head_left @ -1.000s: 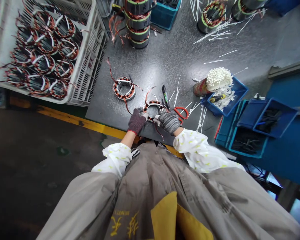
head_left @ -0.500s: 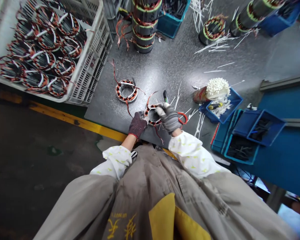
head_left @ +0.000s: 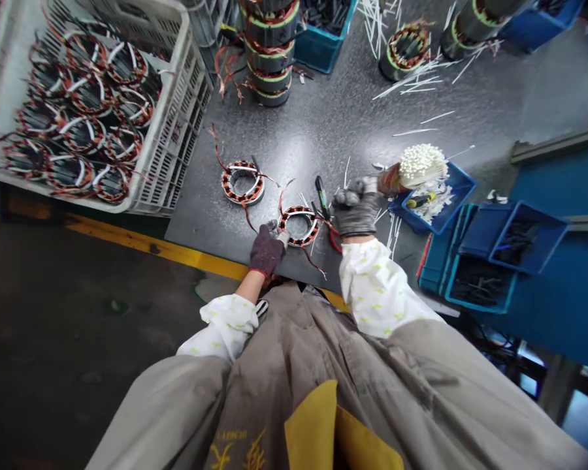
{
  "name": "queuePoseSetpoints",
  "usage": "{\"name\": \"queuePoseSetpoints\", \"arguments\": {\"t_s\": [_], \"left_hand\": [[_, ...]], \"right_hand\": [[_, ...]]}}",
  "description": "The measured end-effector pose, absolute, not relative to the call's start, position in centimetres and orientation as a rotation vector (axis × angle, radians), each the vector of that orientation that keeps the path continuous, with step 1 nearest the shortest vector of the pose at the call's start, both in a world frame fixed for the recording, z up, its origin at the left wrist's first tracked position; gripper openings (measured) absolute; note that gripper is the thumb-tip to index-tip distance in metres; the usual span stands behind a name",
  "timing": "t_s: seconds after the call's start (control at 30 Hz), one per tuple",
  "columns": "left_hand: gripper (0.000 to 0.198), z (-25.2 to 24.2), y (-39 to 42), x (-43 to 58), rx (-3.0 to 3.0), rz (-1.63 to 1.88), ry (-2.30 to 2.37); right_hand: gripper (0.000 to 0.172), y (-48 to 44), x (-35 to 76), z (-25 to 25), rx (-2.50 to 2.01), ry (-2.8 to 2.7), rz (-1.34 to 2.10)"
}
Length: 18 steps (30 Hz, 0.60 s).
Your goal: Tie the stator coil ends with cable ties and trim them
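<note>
A ring-shaped motor stator with copper windings [head_left: 317, 228] lies near the front edge of the bench. My left hand [head_left: 267, 250], in a dark maroon glove, grips its left rim between thumb and fingers. To the right, my right hand [head_left: 357, 207] in a grey striped glove hovers apart from the stator, its fingers loosely bent and spread, with nothing visible in them. Red-handled cutters [head_left: 334, 240] lie partly hidden beside that hand. A black marker [head_left: 322, 197] is just left of it. A second stator [head_left: 242, 197] rests at the upper left.
At left stands a white crate [head_left: 169, 140] full of wound stators. Behind are stacked stators [head_left: 269, 81] and a teal bin [head_left: 323, 49]. A bundle of white ties [head_left: 423, 164] leans over a blue bin [head_left: 445, 219] on the right. More blue bins [head_left: 529, 238] stand beyond, and loose white strips are scattered.
My right hand has moved off the stator to the right, toward the tie bundle. My left hand keeps its hold on the stator's rim. The view has shifted slightly.
</note>
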State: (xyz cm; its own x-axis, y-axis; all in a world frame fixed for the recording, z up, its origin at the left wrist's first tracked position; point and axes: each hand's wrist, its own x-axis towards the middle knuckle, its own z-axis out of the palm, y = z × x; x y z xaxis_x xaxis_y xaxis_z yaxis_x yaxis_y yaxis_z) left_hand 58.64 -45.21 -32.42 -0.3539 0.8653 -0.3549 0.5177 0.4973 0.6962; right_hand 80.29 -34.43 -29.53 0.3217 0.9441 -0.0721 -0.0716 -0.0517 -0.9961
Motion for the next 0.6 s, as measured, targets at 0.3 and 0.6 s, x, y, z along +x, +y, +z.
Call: {"name": "queuePoseSetpoints", "arguments": {"t_s": [0.3, 0.6], "left_hand": [[0.037, -29.8, -45.8, 60.7, 2.139, 0.397, 1.900], [0.045, -28.6, -44.3, 63.4, 2.267, 0.032, 1.838]], "right_hand": [[0.032, -43.6, 87.4, -34.6, -1.877, -1.291, 0.928], [0.038, -40.5, 82.7, -32.3, -1.880, -1.904, 0.989]]}}
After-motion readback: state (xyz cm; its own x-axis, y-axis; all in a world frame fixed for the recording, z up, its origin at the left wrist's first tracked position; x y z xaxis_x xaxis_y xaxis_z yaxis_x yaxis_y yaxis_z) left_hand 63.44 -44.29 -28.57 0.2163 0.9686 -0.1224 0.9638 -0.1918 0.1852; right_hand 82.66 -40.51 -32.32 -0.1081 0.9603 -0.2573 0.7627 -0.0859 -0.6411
